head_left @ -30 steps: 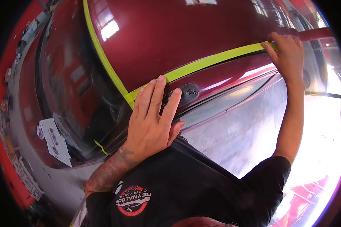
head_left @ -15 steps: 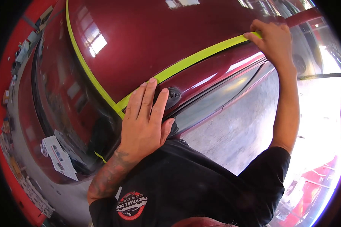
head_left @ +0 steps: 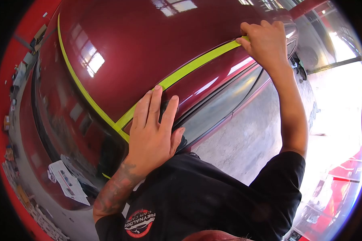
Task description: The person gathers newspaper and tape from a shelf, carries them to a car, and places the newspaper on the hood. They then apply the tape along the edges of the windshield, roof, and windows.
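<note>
We are looking down from the head camera, and its round lens is cutting off every corner in black. Our left hand [head_left: 153, 132] is lying flat and wide open on the dark red car [head_left: 149, 40], gripping nothing, with its fingertips [head_left: 157, 89] pressing on the yellow-green tape strip [head_left: 197, 64]. Its fingers are covering most of a small dark fitting [head_left: 163, 107], so we cannot tell what that is.

Our right hand [head_left: 265, 40] is reaching to the far right, fingers curling in and the index tip resting on the strip's far end. Its palm is facing away from us, so we cannot tell whether it is pinching the tape or holding anything.

The strip is lying along the roof edge, just above the side window [head_left: 221, 104]. Its long axis is running from a near-left corner up to the far right. At that corner, just left of our left hand, it is meeting a second tape strip [head_left: 80, 88], which is running to the far left beside the windscreen [head_left: 64, 132].

A round badge [head_left: 139, 221] on our black shirt [head_left: 213, 201] is appearing upside down to us and reading "REYNALDOS CAR CARE". A printed sheet [head_left: 68, 186] is showing at the near left; its writing is too small to read. Glare is washing out the right edge.
</note>
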Demonstrator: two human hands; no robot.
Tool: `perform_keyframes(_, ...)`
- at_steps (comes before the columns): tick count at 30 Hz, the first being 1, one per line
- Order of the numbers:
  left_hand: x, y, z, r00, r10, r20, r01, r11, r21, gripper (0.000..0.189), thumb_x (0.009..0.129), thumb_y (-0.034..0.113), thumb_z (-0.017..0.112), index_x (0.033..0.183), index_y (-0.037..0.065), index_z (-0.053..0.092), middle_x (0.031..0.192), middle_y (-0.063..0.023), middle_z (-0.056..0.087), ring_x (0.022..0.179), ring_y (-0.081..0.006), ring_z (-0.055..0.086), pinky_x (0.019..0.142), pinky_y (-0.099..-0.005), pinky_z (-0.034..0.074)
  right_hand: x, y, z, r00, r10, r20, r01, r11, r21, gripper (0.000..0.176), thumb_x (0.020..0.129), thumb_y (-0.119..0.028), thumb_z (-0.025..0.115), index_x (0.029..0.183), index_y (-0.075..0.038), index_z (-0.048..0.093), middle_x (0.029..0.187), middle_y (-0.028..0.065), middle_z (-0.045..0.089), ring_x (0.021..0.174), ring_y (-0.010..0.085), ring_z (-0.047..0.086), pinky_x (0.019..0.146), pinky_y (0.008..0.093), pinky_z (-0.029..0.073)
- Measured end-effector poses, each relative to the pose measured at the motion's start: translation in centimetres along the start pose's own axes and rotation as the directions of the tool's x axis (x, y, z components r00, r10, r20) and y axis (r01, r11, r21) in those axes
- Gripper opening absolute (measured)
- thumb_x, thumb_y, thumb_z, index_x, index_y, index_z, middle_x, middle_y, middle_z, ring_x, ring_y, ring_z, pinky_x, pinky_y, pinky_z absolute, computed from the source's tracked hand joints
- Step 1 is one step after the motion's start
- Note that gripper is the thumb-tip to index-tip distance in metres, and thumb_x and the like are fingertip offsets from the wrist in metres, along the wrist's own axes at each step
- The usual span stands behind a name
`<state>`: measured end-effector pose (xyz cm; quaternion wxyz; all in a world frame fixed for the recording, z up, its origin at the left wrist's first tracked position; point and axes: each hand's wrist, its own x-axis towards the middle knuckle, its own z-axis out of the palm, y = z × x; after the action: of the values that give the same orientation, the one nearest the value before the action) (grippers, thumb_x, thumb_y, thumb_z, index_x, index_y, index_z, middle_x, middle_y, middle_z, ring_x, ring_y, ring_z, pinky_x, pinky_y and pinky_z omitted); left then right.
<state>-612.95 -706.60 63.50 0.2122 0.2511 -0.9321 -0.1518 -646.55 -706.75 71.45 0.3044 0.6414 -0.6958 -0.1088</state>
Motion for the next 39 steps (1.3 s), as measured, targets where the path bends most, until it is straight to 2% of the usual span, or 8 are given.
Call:
perform_keyframes(3, 1.4, 0.6, 0.5, 0.999, 0.024, 0.022, -0.024, 0.999, 0.028, 0.069, 0.082, 0.017, 0.073, 0.144, 0.0, 0.045, 0.151, -0.0304, 0.036, 0.135, -0.0457, 0.039, 0.111, -0.0529, 0.035, 0.0, -0.2, -0.1, 1.0, 0.015, 0.019, -0.015, 1.0, -0.02, 0.025, 0.086, -0.037, 0.075, 0.102, -0.018, 0.069, 0.077, -0.0009, 0.07, 0.083, 0.0174, 0.065, 0.081, 0.0385, 0.04)
perform_keyframes(5, 2.1, 1.0, 0.9, 0.999, 0.039, 0.019, -0.04, 0.998, 0.057, 0.069, 0.083, 0.019, 0.073, 0.144, 0.0, 0.045, 0.15, -0.0306, 0.037, 0.135, -0.0454, 0.04, 0.111, -0.0526, 0.035, 0.0, -0.2, 0.2, 1.0, 0.02, 0.022, -0.019, 1.0, -0.007, 0.024, 0.086, -0.036, 0.075, 0.101, -0.018, 0.069, 0.078, -0.0009, 0.071, 0.084, 0.0174, 0.065, 0.082, 0.0384, 0.04)
perform_keyframes(6, 2.4, 1.2, 1.0, 0.999, 0.046, 0.017, -0.047, 0.996, 0.072, 0.069, 0.084, 0.019, 0.073, 0.144, 0.0, 0.045, 0.15, -0.0306, 0.037, 0.135, -0.0452, 0.04, 0.111, -0.0525, 0.035, -0.2, -0.1, 0.6, 0.999, 0.008, -0.037, -0.008, 1.0, 0.004, 0.022, 0.086, -0.035, 0.075, 0.098, -0.018, 0.068, 0.076, -0.002, 0.07, 0.081, 0.0181, 0.064, 0.08, 0.0378, 0.039)
perform_keyframes(16, 5.1, 2.4, 1.9, 0.996, 0.077, 0.045, -0.085, 0.976, 0.202, 0.068, 0.087, 0.027, 0.071, 0.145, 0.001, 0.045, 0.148, -0.0306, 0.039, 0.135, -0.0436, 0.04, 0.11, -0.0523, 0.035, 0.2, -0.6, 0.2, 0.999, 0.011, -0.037, -0.013, 0.999, -0.038, 0.023, 0.084, -0.037, 0.076, 0.092, -0.017, 0.067, 0.076, -0.0014, 0.07, 0.081, 0.0177, 0.065, 0.082, 0.0384, 0.041)
perform_keyframes(30, 11.0, 4.3, 5.2, 0.978, 0.205, -0.033, -0.192, 0.955, 0.226, 0.058, 0.092, 0.031, 0.066, 0.14, 0.002, 0.048, 0.142, -0.0313, 0.045, 0.129, -0.0427, 0.045, 0.106, -0.0516, 0.039, -0.3, -1.1, 0.9, 0.99, 0.001, -0.14, 0.001, 1.0, 0.014, 0.018, 0.083, -0.031, 0.077, 0.089, -0.017, 0.069, 0.075, -0.0024, 0.071, 0.081, 0.0168, 0.064, 0.081, 0.0377, 0.04)
perform_keyframes(33, 12.6, 5.0, 6.1, 0.977, 0.211, -0.036, -0.196, 0.949, 0.246, 0.056, 0.093, 0.032, 0.064, 0.139, 0.002, 0.048, 0.14, -0.0308, 0.046, 0.127, -0.0422, 0.046, 0.105, -0.0513, 0.04, -0.5, -0.9, 0.8, 0.991, -0.001, -0.131, 0.004, 1.0, 0.023, 0.017, 0.083, -0.031, 0.077, 0.089, -0.017, 0.069, 0.075, -0.0027, 0.071, 0.081, 0.017, 0.064, 0.081, 0.0379, 0.04)
perform_keyframes(36, 12.8, 5.2, 6.2, 0.981, 0.191, -0.018, -0.178, 0.942, 0.285, 0.055, 0.094, 0.032, 0.063, 0.139, 0.003, 0.048, 0.14, -0.0303, 0.047, 0.128, -0.0418, 0.046, 0.106, -0.0511, 0.04, -0.8, -0.8, 1.2, 0.982, 0.001, -0.188, 0.007, 0.999, 0.04, 0.015, 0.081, -0.028, 0.078, 0.086, -0.017, 0.068, 0.074, -0.002, 0.071, 0.081, 0.0187, 0.064, 0.081, 0.039, 0.04)
perform_keyframes(39, 12.7, 4.9, 6.2, 0.978, 0.205, -0.033, -0.187, 0.939, 0.289, 0.054, 0.095, 0.032, 0.062, 0.139, 0.004, 0.048, 0.14, -0.0293, 0.048, 0.13, -0.0416, 0.046, 0.107, -0.0511, 0.04, -0.4, -0.8, 0.7, 0.998, -0.039, -0.042, 0.038, 0.999, -0.035, 0.021, 0.087, -0.028, 0.074, 0.104, -0.016, 0.07, 0.076, -0.0022, 0.07, 0.079, 0.0148, 0.062, 0.077, 0.0347, 0.04)
